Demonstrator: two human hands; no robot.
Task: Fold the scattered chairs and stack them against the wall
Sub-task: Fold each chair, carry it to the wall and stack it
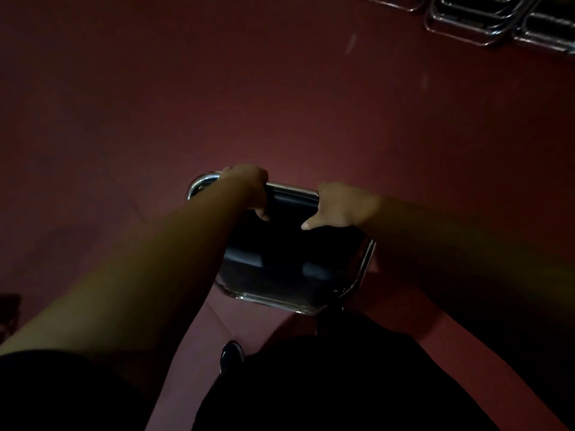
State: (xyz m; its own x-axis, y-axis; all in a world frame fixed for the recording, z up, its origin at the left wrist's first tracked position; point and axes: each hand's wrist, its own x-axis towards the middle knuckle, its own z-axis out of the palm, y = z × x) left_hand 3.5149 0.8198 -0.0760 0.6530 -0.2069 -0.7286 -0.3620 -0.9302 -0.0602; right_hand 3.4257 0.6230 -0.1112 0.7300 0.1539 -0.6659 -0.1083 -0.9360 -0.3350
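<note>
A folding chair (289, 262) with a chrome tube frame and a dark seat stands below me in the middle of the dim view. My left hand (249, 188) grips the top bar of its backrest near the left corner, fingers curled over the bar. My right hand (339, 206) grips the same bar further right, thumb pointing down over the dark pad. Several folded chairs (485, 20) with chrome frames stand together at the top right.
The floor (217, 88) is dark red and fills most of the view. My dark shoe (231, 354) shows below the chair, and dark clothing covers the bottom of the frame. A dark object (7, 309) sits at the left edge.
</note>
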